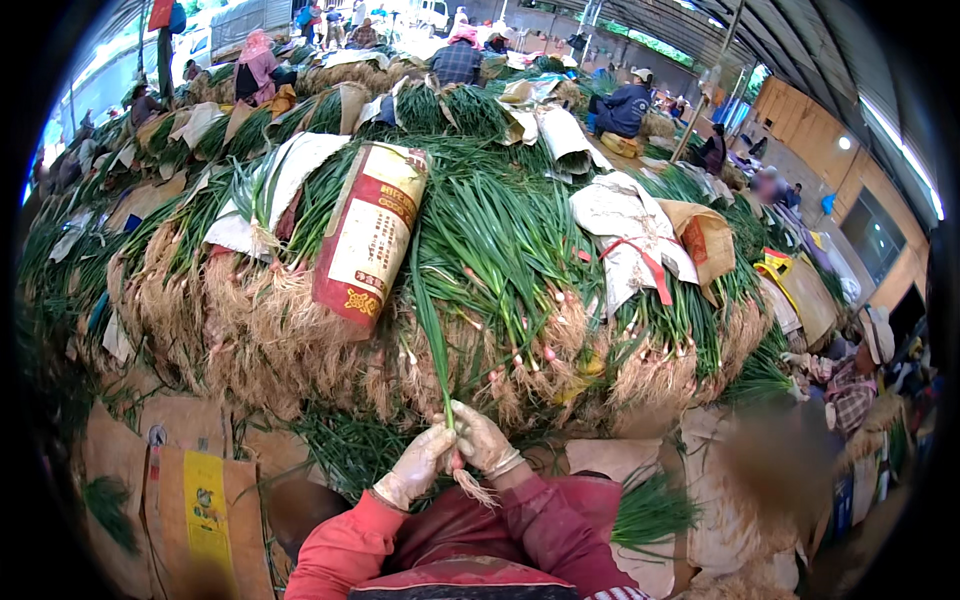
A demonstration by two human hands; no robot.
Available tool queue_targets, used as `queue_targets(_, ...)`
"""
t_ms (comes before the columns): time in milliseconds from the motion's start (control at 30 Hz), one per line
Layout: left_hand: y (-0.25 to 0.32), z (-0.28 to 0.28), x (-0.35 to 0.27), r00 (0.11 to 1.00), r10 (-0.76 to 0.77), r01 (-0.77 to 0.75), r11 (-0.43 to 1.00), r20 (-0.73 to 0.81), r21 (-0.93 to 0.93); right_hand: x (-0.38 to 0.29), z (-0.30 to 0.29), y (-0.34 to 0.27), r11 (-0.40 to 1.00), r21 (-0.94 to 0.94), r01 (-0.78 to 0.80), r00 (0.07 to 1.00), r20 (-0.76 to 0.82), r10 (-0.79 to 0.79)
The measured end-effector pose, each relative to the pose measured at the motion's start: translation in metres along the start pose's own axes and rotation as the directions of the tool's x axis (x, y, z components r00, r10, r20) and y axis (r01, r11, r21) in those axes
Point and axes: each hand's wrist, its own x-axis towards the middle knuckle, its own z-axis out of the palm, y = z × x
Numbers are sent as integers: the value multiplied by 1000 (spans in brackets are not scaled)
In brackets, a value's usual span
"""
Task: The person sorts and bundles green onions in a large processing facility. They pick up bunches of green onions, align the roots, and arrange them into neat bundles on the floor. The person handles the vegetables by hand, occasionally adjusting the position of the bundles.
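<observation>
In front of my lap, both gloved hands pinch one spring onion (433, 334). My left hand (420, 461) holds it near the base of the stalk, and my right hand (484, 441) closes around it from the other side. Its long green leaves point up and away from me. The pinkish bulb and pale stringy roots hang below my fingers. Both gloves are whitish and soiled, and they partly cover the stem. Just beyond my hands rises a broad heap of spring onions (495, 255), roots facing me.
Printed sacks (371, 232) and a white sack with a red tie (637, 232) lie on the heap. Loose green leaves (360, 450) and flattened paper sacks (206, 517) cover the floor. Cut greens (652, 514) lie at my right. A person (855, 375) works at far right; others sit farther back.
</observation>
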Motion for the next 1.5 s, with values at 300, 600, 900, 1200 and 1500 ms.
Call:
queue_targets(300, 8, 0, -11, 977, 3, 38, 980, 211, -193, 11, -3, -5, 907, 384, -173, 984, 41, 170)
queue_targets(600, -1, -1, -13, 999, 14, -27, 944, 42, 329, 9, -6, 16, 858, 483, -175, 978, -18, 210)
queue_targets(900, -19, 11, -17, 990, 118, -41, 762, -77, 646, 41, -34, 17, -215, -972, 93, 763, 208, -612)
queue_targets(1200, 122, 52, -68, 877, 452, -263, 737, -164, 623, -1, -16, -50, -111, -992, 61, 973, 34, 230)
queue_targets(1500, 318, -64, -18, 330, 938, 328, -9, -106, 945, 58, -2, -136, -325, -868, -375, 914, -289, -284)
